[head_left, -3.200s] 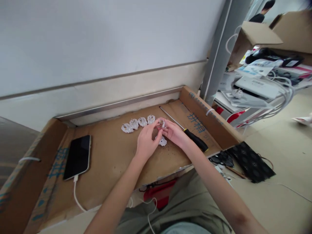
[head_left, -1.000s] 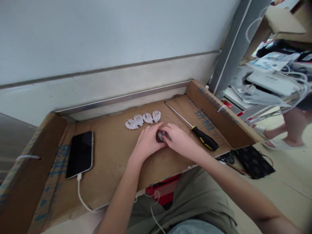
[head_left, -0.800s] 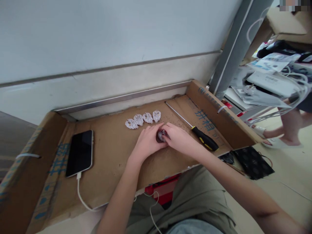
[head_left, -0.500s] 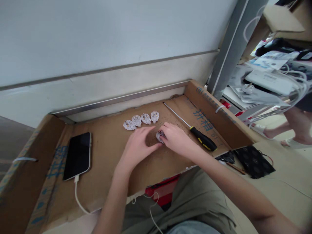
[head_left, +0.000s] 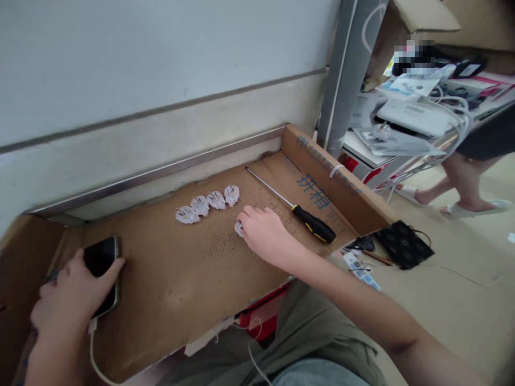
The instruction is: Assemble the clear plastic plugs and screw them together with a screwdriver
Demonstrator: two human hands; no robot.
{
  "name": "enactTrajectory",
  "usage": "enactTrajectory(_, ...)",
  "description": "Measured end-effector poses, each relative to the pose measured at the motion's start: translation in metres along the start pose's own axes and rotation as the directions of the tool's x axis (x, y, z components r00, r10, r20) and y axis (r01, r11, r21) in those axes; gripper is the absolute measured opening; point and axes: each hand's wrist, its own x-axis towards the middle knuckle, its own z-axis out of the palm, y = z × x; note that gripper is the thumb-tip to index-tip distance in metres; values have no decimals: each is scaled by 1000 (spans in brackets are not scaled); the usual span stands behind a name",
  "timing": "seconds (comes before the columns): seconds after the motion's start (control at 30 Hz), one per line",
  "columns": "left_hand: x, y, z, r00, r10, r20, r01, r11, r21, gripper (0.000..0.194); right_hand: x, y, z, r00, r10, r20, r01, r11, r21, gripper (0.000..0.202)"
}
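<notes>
I note the left hand grasping the phone by its long edges at the tray's left end, and the right hand pinching a whitish plug, mostly hidden, low over the tray near four plugs. My judgement: the cable is connected, so lifting the phone far could strain its connector. A loose right-hand pinch, with attention split, could let the plug skid towards the screwdriver.

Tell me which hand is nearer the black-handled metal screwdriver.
Right. The right hand is just left of the screwdriver's handle; the left hand is far across, at the black rectangular phone.
</notes>
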Motion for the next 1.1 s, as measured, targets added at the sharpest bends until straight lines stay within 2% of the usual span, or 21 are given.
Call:
enactTrajectory(0.03, 0, 5, -2, 993, -112, -25, 114, 988, 101, 89, 0, 0, 0, 1000, -1, -3, 1, 1000, -5, 28)
enactTrajectory(0.1, -2, 13, -5, 979, -203, -33, 205, 963, 176, 89, -1, 0, 0, 1000, -4, -3, 4, 1000, -10, 28)
enactTrajectory(0.23, -9, 19, -11, 986, -162, -29, 164, 980, 116, 91, -1, 1, 2, 1000, -15, -3, 15, 1000, -14, 28)
enactTrajectory(0.3, -18, 32, -18, 991, -110, -75, 113, 993, 37, 96, -1, 0, 3, 1000, -16, -5, 16, 1000, -19, 29)
enactTrajectory(0.33, -26, 46, -23, 990, -74, -118, 75, 997, 0, 95, -1, 0, 3, 1000, -14, -4, 14, 1000, -23, 29)
enactTrajectory(0.4, -47, 88, -31, 971, 108, -212, -97, 993, 61, 85, 0, -2, 2, 1000, -8, 3, 8, 1000, -30, 29)
enactTrajectory(0.43, -58, 115, -33, 952, 252, -173, -243, 968, 68, 76, 0, -3, 1, 1000, -3, 8, 4, 999, -32, 29)
enactTrajectory(0.47, -68, 143, -34, 907, 417, -60, -417, 909, 25, 66, 0, -4, 0, 1000, 2, 15, -1, 999, -35, 29)
enactTrajectory(0.5, -76, 171, -33, 839, 543, 37, -542, 840, -35, 63, -1, -4, -1, 1000, 8, 21, -7, 999, -37, 29)
enactTrajectory(0.53, -80, 196, -30, 789, 609, 78, -604, 793, -84, 64, -1, -5, -2, 1000, 15, 27, -14, 999, -38, 29)
enactTrajectory(0.6, -81, 234, -21, 726, 686, 49, -676, 725, -132, 60, -3, -4, -5, 999, 28, 38, -27, 999, -36, 30)
enactTrajectory(0.63, -78, 246, -16, 717, 696, 31, -686, 713, -145, 53, -4, -3, -6, 999, 30, 45, -28, 999, -32, 30)
enactTrajectory(0.73, -63, 256, -4, 701, 713, -12, -706, 691, -153, 38, -6, -2, -7, 998, 27, 59, -26, 1000, -14, 29)
enactTrajectory(0.87, -57, 248, 2, 678, 726, -111, -725, 637, -264, 44, -4, -3, -4, 998, 38, 54, -39, 999, 5, 29)
enactTrajectory(1.0, -60, 245, 5, 691, 709, -143, -703, 612, -362, 47, -8, 3, -8, 1000, 0, 24, -1, 999, 39, 30)
enactTrajectory(1.1, -62, 246, 5, 699, 700, -144, -693, 614, -379, 41, -30, 23, -16, 998, -5, -57, 7, 999, 39, 38)
